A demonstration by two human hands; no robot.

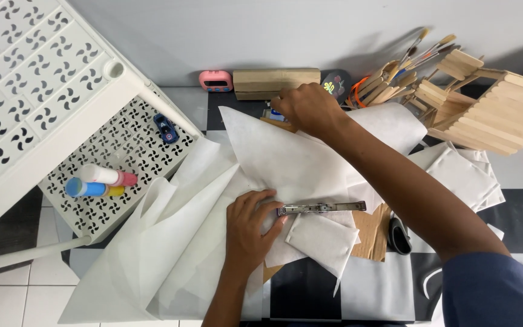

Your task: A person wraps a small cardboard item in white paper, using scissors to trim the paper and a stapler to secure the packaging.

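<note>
White fabric sheet (273, 157) spread over checkered table (516, 212). Left hand (246, 227) flat on sheet, fingers loosely curled, fingertips touching end of metal stapler (321, 208); stapler lies just right of fingers, above small white pouch (322, 239). Right hand (307, 108) at far edge, fingers bent over small blue-white object; grip unclear. Cup (388, 85) holds wooden sticks, brushes. White perforated shelf (122, 157) at left carries two glue sticks (98, 181), toy car (166, 128). Bare table near front edge.

We see white paper sheets (286, 160) on a black-and-white checked surface (519, 215), a silver stapler (321, 208), brown cardboard (371, 233), a pink timer (215, 80), a blue toy car (165, 128), and a white shelf (37, 79) patterned with dark cut-outs.
</note>
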